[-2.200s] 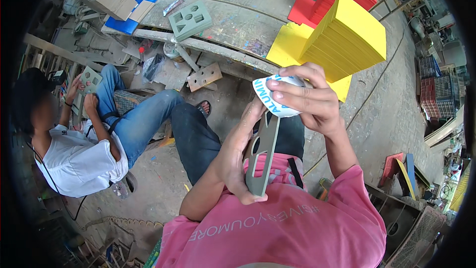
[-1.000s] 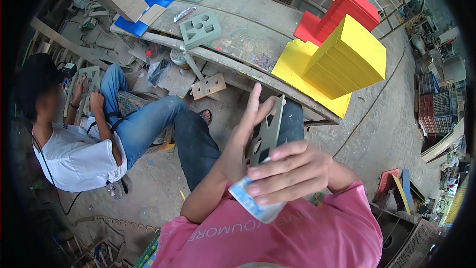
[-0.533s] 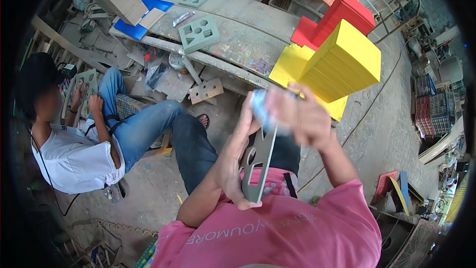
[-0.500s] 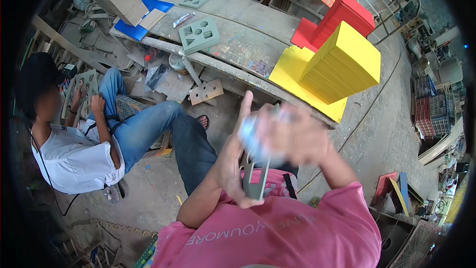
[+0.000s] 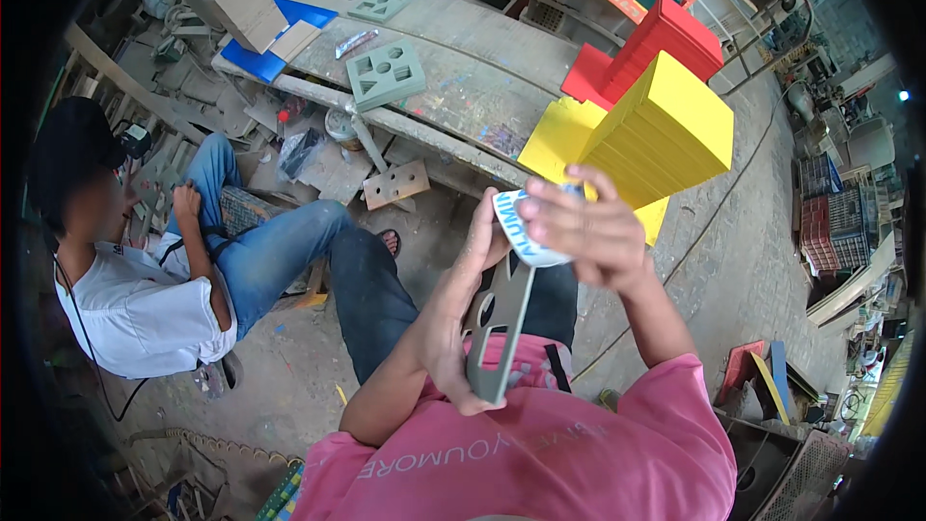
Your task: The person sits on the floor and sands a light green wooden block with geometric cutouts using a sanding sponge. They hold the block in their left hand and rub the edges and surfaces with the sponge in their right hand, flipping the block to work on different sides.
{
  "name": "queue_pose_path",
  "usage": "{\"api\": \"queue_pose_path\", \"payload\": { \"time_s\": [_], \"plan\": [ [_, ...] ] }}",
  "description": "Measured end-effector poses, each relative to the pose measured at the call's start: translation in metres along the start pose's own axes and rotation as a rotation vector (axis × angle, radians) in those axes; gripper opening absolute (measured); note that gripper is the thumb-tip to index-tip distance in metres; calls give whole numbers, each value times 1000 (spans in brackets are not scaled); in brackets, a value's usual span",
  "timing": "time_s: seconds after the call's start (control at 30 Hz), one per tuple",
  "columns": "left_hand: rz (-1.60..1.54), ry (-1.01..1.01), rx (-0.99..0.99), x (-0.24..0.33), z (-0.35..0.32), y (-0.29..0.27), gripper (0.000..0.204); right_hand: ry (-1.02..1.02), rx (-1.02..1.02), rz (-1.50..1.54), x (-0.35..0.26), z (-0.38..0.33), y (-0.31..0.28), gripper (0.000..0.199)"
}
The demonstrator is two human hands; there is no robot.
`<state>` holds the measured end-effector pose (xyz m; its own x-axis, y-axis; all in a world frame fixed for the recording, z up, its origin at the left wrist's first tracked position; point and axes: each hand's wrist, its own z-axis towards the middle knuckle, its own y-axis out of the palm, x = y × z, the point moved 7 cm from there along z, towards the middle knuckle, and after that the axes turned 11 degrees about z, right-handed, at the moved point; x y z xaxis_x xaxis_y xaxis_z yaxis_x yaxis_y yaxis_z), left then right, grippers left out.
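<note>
The left hand [image 5: 453, 318] clasps the grey board [image 5: 508, 340], its far end at the white sheet [image 5: 523, 236] the right hand [image 5: 603, 236] grips.

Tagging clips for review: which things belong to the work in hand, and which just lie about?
In hand:
- grey cut-out board, left hand
- blue-printed white sheet, right hand

Apparently lying about:
- yellow stack
- red stack
- wooden plank with holes
</note>
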<state>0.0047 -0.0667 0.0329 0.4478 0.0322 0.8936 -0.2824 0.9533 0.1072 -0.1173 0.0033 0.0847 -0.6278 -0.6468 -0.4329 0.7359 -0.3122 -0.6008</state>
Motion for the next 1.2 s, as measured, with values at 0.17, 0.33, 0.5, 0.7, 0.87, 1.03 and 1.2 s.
{"api": "queue_pose_path", "payload": {
  "time_s": [0.17,0.33,0.5,0.7,0.87,1.03,1.2],
  "plan": [
    [135,-78,-9,-11,1,-7,162,-327,-6,-106,-46,-20,33,55],
    [-27,-275,67,-8,0,-9,161,-399,-133,-45,-65,2,35,75],
    [85,19,59,2,1,-3,161,98,26,-257,17,-7,-4,44],
    [-16,49,71,0,1,-2,157,317,713,7,16,-46,-42,39],
    [-265,-87,172,-13,5,12,149,310,694,76,4,-36,1,37],
    [-491,-147,276,-32,-23,13,142,299,471,8,15,-14,20,41],
    [-482,-343,189,-29,-16,13,136,243,261,104,21,-8,28,46]
  ]
}}
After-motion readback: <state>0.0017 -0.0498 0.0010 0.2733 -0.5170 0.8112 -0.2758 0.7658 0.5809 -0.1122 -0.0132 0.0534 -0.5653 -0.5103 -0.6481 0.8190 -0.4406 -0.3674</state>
